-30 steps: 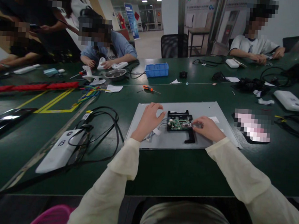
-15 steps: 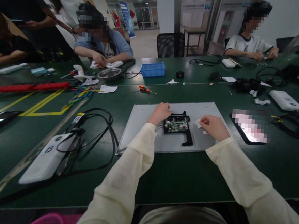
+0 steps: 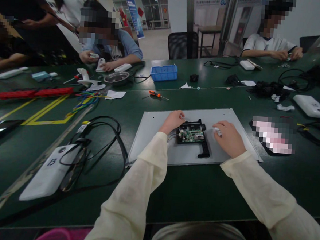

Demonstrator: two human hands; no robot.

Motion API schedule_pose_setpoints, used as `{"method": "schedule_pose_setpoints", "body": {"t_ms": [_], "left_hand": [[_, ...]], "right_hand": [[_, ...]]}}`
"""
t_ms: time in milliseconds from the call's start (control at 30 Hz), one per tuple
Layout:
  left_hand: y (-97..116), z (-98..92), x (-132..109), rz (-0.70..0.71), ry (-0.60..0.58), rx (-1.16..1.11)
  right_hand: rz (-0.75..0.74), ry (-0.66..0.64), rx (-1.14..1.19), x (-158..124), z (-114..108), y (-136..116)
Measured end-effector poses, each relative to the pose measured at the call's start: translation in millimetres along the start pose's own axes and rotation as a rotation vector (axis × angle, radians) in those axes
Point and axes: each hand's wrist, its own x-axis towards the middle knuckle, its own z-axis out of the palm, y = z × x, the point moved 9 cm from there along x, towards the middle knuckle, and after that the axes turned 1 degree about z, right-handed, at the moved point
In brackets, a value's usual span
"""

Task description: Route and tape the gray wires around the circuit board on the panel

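Note:
A pale flat panel (image 3: 153, 134) lies on the green table, and on it sits a black bracket (image 3: 206, 148) around a green circuit board (image 3: 193, 136). My left hand (image 3: 173, 121) is at the bracket's upper left corner with its fingers curled together; what they pinch, if anything, is too small to make out. Thin cables (image 3: 172, 136) show below that wrist at the board's left side. Over the right part of the panel, my right hand (image 3: 229, 137) holds a small white slip of paper (image 3: 217, 131) between thumb and fingers, apart from the bracket.
A phone (image 3: 272, 137) lies right of the panel. To the left are a white power bank (image 3: 49, 170) and black cables (image 3: 118, 131). Beyond the panel lie an orange screwdriver (image 3: 157, 94), a blue basket (image 3: 164, 73) and a metal bowl (image 3: 116, 78). Other people sit across the table.
My right hand has turned palm-down, and the white slip is now tucked in its fingers. My left hand stays by the bracket's corner. Across the table, a person's hands have moved apart.

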Motion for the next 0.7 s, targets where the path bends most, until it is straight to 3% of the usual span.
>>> {"method": "schedule_pose_setpoints", "body": {"t_ms": [367,500,700], "left_hand": [[-2,-2.6,2,0.004,0.002,-0.066],[-4,-8.4,4,0.011,0.113,-0.110],[-12,-7.3,9,-0.013,0.235,-0.354]], "right_hand": [[-0.023,-0.037,0.028,0,4,-5],[-0.024,-0.033,0.030,-1,4,-6],[-0.017,-0.045,0.024,0,9,-3]]}}
